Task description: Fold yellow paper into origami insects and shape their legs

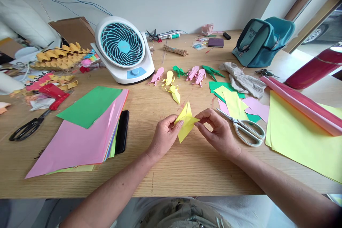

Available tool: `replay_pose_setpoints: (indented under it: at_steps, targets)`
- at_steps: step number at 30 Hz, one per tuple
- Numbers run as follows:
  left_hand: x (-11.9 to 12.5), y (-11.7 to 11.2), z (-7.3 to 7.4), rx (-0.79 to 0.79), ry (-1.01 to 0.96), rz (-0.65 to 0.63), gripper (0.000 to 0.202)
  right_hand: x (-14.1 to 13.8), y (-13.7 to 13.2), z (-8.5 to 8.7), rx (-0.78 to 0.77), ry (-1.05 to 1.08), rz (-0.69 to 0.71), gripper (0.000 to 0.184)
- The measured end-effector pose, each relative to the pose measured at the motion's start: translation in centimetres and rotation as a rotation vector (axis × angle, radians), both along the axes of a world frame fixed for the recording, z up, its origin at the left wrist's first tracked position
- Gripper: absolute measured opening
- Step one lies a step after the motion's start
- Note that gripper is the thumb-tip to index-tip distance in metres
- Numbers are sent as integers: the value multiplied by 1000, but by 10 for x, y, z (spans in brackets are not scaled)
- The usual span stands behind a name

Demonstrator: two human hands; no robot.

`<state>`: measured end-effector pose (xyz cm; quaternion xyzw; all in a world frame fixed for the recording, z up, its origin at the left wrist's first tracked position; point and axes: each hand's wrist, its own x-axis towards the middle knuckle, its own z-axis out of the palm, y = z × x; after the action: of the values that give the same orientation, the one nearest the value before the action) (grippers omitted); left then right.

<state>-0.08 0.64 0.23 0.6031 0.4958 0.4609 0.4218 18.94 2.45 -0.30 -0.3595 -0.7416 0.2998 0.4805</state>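
A yellow folded paper (186, 123) with several pointed corners is held up over the front middle of the table. My left hand (166, 132) is closed on its left side, thumb on the front face. With thumb and forefinger, my right hand (217, 131) pinches the right-hand tip. Beyond the hands stand small folded paper figures: yellow ones (172, 84), pink ones (196, 74) and green ones (212, 72). White-handled scissors (247, 130) lie right of my right hand, their blades over yellow, pink and green paper scraps (235, 104).
At left lie a stack of coloured paper (77, 142), a black phone (122, 131) and black-handled scissors (32, 126). A white fan (123, 48) stands behind. To the right are yellow sheets (304, 139), a rolled pink sheet (301, 105), a red bottle (315, 66), a cloth (244, 78) and a teal bag (263, 42).
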Motion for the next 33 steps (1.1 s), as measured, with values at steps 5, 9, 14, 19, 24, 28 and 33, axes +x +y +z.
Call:
replay_pose_setpoints:
  at_steps: [5, 9, 14, 19, 24, 28, 33]
  targets:
    - [2, 1, -3, -10, -184, -57, 16, 1, 1, -2, -82, 80, 22, 5]
    - [4, 0, -6, -26, -247, -6, 26, 0, 2, -4, -166, 108, 58, 22]
    - [5, -2, -12, 35, -162, 17, 25, -5, 3, -9, -329, 158, 177, 37]
    - [4, -4, -9, 258, 183, 42, 9, -4, 3, -12, -259, 132, 163, 21]
    - [-2, -7, 3, 644, 418, 167, 15, -1, 1, -10, -47, -37, 122, 22]
    - [-3, -9, 5, 780, 464, 103, 30, -1, -1, -6, 118, -172, 88, 21]
    - [-4, -8, 5, 801, 497, 71, 34, -2, -2, -4, 210, -212, 89, 21]
